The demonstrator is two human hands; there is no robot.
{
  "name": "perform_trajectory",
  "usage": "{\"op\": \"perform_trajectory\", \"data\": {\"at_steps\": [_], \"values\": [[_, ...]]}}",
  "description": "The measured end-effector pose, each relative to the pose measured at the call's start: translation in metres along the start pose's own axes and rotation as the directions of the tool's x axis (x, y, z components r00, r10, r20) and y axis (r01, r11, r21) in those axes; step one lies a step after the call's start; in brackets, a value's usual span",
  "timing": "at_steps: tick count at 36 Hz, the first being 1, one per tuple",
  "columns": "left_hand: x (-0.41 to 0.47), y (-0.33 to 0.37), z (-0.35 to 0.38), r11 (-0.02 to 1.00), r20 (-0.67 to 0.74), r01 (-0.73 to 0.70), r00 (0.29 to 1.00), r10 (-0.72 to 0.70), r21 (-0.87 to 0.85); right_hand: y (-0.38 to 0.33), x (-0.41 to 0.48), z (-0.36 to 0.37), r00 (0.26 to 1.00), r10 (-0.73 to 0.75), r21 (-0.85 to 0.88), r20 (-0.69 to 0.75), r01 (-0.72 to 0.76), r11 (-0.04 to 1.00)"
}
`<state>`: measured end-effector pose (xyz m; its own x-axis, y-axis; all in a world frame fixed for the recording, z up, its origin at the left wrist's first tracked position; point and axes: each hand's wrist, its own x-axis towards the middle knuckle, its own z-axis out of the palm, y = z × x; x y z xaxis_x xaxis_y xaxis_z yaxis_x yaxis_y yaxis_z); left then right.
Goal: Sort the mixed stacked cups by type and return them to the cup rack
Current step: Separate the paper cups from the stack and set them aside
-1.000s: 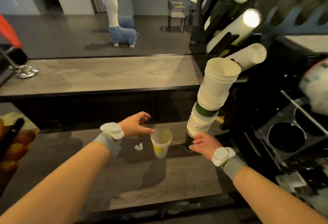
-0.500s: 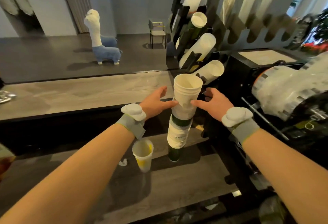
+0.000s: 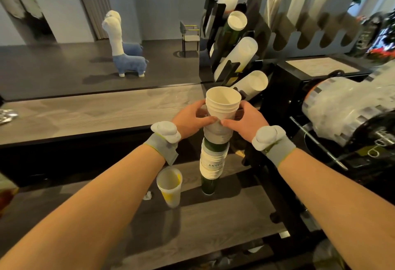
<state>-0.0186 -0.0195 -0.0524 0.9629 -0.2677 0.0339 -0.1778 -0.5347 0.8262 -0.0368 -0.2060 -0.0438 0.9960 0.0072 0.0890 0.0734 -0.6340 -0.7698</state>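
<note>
Standing on the dark wood counter point(image 3: 213, 237), the mixed stack of cups point(image 3: 215, 141) rises in bands: a dark green cup at the base, white ribbed rims above it, another green band, then more white cups ending in an open cream mouth at the top. One white cup low in the stack bears dark letters reading "ANV", the rest hidden round the curve. Both hands clasp the upper white cups, the left hand point(image 3: 190, 120) from the stack's left and the right hand point(image 3: 243, 120) from its right, thumbs nearly meeting in front. Just left of the stack's base stands a single translucent cup point(image 3: 170, 186) with yellow marking. Behind the stack, the black cup rack point(image 3: 220, 41) holds slanted columns of white and green cups.
</note>
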Motion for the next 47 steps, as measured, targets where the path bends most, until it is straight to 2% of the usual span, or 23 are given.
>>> {"op": "perform_trajectory", "data": {"at_steps": [6, 9, 14, 19, 23, 29, 33, 39, 47], "values": [[-0.001, 0.012, -0.003, 1.0, 0.024, -0.018, 1.0, 0.018, 0.001, -0.005, 0.0, -0.007, 1.0, -0.025, 0.062, 0.009, 0.024, 0.998], [0.001, 0.017, -0.012, 0.998, -0.015, -0.065, 0.998, 0.065, -0.003, -0.013, 0.001, -0.014, 0.998, -0.054, 0.077, -0.013, 0.055, 0.995], [-0.002, 0.038, -0.033, 0.974, -0.082, -0.155, 0.986, 0.143, -0.166, -0.04, 0.003, -0.033, 0.986, -0.153, 0.121, -0.059, 0.16, 0.98], [-0.005, 0.058, -0.067, 0.941, -0.167, -0.276, 0.955, 0.245, -0.195, -0.078, 0.006, -0.053, 0.959, -0.256, 0.147, -0.124, 0.273, 0.951], [-0.015, 0.065, -0.094, 0.942, -0.176, -0.287, 0.95, 0.257, -0.177, -0.102, 0.006, -0.055, 0.944, -0.316, 0.187, -0.095, 0.329, 0.926], [-0.043, 0.04, -0.118, 0.971, -0.167, -0.203, 0.969, 0.181, -0.126, -0.116, 0.002, -0.018, 0.937, -0.348, 0.217, -0.032, 0.347, 0.913], [-0.065, -0.003, -0.127, 0.982, -0.181, -0.127, 0.978, 0.101, -0.138, -0.113, -0.002, 0.027, 0.938, -0.333, 0.242, 0.096, 0.303, 0.922], [-0.099, -0.076, -0.13, 0.98, -0.13, -0.009, 0.991, -0.017, -0.197, -0.103, -0.013, 0.099, 0.929, -0.278, 0.243, 0.243, 0.219, 0.945], [-0.145, -0.157, -0.116, 0.976, -0.088, 0.167, 0.98, -0.18, -0.137, -0.069, -0.041, 0.188, 0.908, -0.195, 0.246, 0.372, 0.106, 0.963]]}}
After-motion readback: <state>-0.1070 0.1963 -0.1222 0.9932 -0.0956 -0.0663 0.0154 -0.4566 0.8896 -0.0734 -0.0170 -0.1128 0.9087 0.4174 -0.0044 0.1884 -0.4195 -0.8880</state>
